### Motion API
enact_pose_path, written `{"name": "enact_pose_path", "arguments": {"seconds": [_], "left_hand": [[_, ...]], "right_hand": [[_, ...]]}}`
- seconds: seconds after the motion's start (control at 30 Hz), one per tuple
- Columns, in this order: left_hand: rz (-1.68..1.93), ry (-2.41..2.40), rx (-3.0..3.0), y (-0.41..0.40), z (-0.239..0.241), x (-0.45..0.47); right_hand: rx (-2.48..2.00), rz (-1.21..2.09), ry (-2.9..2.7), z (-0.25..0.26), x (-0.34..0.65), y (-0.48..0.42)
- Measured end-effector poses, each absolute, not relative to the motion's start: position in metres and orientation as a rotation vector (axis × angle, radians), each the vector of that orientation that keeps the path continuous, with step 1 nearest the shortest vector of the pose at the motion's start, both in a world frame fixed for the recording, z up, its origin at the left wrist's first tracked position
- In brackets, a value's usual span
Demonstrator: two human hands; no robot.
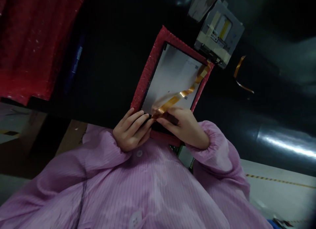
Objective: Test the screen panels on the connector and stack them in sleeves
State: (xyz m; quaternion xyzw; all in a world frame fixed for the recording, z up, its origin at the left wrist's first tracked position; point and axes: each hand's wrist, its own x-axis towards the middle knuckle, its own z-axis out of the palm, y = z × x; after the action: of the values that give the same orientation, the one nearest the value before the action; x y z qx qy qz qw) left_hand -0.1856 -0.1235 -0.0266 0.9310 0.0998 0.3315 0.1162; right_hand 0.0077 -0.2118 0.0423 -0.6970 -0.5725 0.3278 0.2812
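Note:
A flat silver-backed panel [170, 74] with a black edge, looking like a display screen, lies on red bubble wrap [144, 77] at the table's near edge. Across its right side runs an amber flex cable [181, 95], from the far right corner down to my fingers. My right hand [184, 125] pinches the cable's near end between thumb and fingers. My left hand [133, 128] rests on the panel's near left edge, fingers stretched out, with a fingertip close to the cable end. The exact contact there is hidden in shadow.
Red bubble-wrap sheets [27, 44] lie at the left, beside a blue marker pen [77, 59]. Beyond the panel's far right corner sits a grey fixture [221, 33] with tape, near a pale block [202, 5]. A loose amber strip [239, 69] lies on the black table [108, 58].

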Motion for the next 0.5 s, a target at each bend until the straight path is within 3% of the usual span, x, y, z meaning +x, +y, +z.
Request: {"name": "enact_pose_path", "arguments": {"seconds": [0.23,0.5], "left_hand": [[0.805,0.662,2.413,-0.127,-0.009,-0.186],[0.423,0.845,2.166,-0.106,0.03,-0.174]], "right_hand": [[-2.246,0.468,-1.475,0.047,-0.028,-0.247],[-2.356,0.376,-1.416,0.016,-0.063,-0.251]]}}
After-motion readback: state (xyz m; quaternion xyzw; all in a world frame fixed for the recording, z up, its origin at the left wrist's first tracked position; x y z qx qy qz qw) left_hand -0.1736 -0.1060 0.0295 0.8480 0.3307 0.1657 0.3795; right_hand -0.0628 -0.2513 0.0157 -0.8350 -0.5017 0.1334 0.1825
